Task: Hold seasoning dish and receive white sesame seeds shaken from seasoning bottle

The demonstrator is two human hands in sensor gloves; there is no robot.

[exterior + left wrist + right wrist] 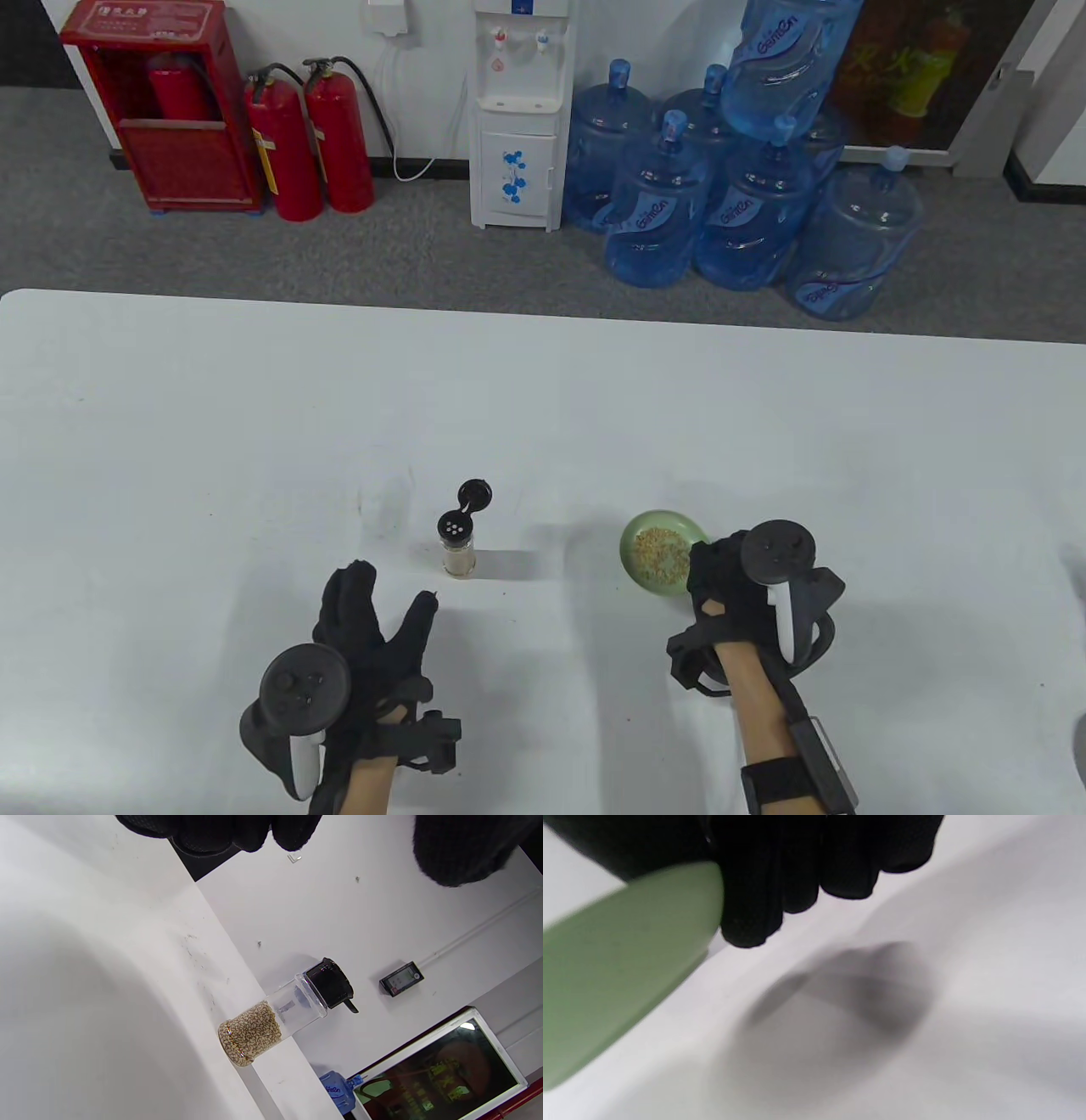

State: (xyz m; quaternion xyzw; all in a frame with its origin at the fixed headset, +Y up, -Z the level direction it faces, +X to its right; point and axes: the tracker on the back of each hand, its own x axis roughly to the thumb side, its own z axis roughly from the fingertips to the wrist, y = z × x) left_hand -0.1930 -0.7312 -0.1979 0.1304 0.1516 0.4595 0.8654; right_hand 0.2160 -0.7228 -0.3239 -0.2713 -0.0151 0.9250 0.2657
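A small green seasoning dish (pixel 649 543) with sesame seeds in it is gripped at its right edge by my right hand (pixel 721 577). In the right wrist view the dish's underside (pixel 619 967) shows above the table, with the fingers (pixel 780 878) curled under it and a shadow below. The clear seasoning bottle (pixel 458 548), part full of seeds, stands upright on the table with its black flip lid open. It also shows in the left wrist view (pixel 271 1022). My left hand (pixel 373 611) is open, fingers spread, just below-left of the bottle and apart from it.
The white table (pixel 254 407) reaches to its far edge at mid-frame. A faint clear object (pixel 383 497) sits left of the bottle. Behind the table stand fire extinguishers, a water dispenser and several blue water jugs.
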